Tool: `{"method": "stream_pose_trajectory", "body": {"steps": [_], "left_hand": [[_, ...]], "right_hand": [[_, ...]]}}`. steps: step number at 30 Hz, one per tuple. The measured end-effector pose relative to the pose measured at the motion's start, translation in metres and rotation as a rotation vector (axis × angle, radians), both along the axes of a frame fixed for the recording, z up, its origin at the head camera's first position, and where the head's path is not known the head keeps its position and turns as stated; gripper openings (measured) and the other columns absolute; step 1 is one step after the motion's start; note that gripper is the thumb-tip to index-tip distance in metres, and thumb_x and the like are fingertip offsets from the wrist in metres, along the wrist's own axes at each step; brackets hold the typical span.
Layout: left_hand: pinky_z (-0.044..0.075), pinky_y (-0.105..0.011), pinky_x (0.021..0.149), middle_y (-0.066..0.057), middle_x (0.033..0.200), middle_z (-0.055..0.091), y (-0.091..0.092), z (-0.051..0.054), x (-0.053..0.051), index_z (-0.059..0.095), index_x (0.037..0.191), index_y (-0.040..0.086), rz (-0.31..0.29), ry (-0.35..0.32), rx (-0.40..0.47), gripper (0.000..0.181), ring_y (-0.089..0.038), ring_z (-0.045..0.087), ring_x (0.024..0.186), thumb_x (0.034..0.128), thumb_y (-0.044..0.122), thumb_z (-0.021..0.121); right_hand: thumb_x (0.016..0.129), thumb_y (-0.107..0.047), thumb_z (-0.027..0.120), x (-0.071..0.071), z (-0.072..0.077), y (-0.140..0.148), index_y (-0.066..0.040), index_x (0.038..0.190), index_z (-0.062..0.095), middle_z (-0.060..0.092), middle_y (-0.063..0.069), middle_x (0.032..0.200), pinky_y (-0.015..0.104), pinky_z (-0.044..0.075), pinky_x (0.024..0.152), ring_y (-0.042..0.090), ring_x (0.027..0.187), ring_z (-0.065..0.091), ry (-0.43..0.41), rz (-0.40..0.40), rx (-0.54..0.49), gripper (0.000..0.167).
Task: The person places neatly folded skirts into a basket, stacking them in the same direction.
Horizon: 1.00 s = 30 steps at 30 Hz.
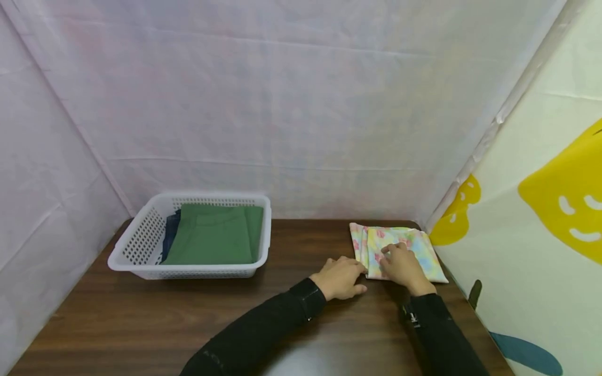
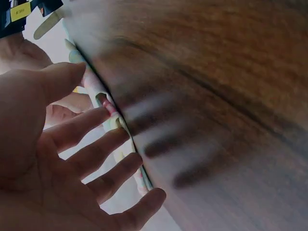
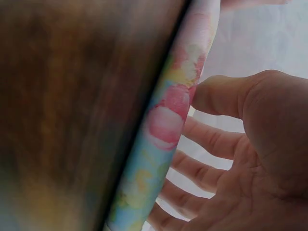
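Observation:
A folded cloth with a pink, yellow and blue pattern lies flat at the table's right back corner. My right hand rests on top of it with fingers spread and slightly bent; in the right wrist view the thumb and fingers of that hand touch the patterned cloth. At the cloth's lower left corner is my left hand, palm down. The left wrist view shows this hand with its fingers spread, the tips by the edge of the cloth.
A white perforated basket stands on the left of the brown table, holding folded green cloth and dark blue cloth. A pale curtain hangs behind, and a sheet with yellow figures hangs at the right.

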State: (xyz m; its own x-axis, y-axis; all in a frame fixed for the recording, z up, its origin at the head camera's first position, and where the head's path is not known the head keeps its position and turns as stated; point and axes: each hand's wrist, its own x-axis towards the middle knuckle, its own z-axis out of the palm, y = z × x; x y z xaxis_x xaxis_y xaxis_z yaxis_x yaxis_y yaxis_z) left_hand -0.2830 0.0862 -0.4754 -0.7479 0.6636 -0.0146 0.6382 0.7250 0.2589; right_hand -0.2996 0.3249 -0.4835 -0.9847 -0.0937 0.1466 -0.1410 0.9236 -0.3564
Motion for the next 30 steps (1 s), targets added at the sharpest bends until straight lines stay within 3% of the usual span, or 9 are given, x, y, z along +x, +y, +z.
{"method": "stream_pose_trajectory", "body": {"steps": [8,14,21,30], "left_hand": [[0.059,-0.061,0.124,0.004,0.165,0.071,-0.012,0.003,0.007,0.075,0.156,0.03,0.009,0.003,-0.034,0.045,-0.025,0.068,0.146,0.1136,0.045,0.078],[0.059,-0.061,0.122,0.003,0.162,0.071,-0.027,0.006,0.016,0.077,0.154,0.031,0.016,-0.017,-0.028,0.043,-0.025,0.067,0.143,0.1131,0.046,0.079],[0.06,-0.059,0.12,0.003,0.158,0.072,-0.049,0.01,0.029,0.079,0.15,0.031,0.021,-0.036,-0.016,0.04,-0.024,0.068,0.137,0.1121,0.045,0.08],[0.062,-0.059,0.117,0.003,0.147,0.076,-0.081,0.006,0.041,0.082,0.143,0.029,0.021,-0.052,0.039,0.035,-0.025,0.07,0.133,0.1119,0.043,0.081]], "right_hand": [[0.115,-0.02,0.067,0.01,-0.004,-0.011,0.004,0.139,0.075,0.062,0.042,0.148,0.072,0.064,0.094,0.064,0.114,0.07,-0.034,-0.008,-0.029,0.034],[0.114,-0.02,0.069,0.02,0.0,-0.022,0.001,0.139,0.077,0.062,0.041,0.151,0.075,0.063,0.096,0.065,0.12,0.069,-0.052,0.0,-0.035,0.034],[0.114,-0.019,0.071,0.031,0.003,-0.038,0.002,0.139,0.077,0.063,0.04,0.15,0.06,0.067,0.087,0.056,0.115,0.072,-0.074,0.062,-0.045,0.033],[0.115,-0.023,0.072,0.042,0.008,-0.067,-0.003,0.138,0.078,0.064,0.036,0.15,0.072,0.065,0.095,0.062,0.123,0.068,-0.094,0.104,-0.004,0.031]]}}
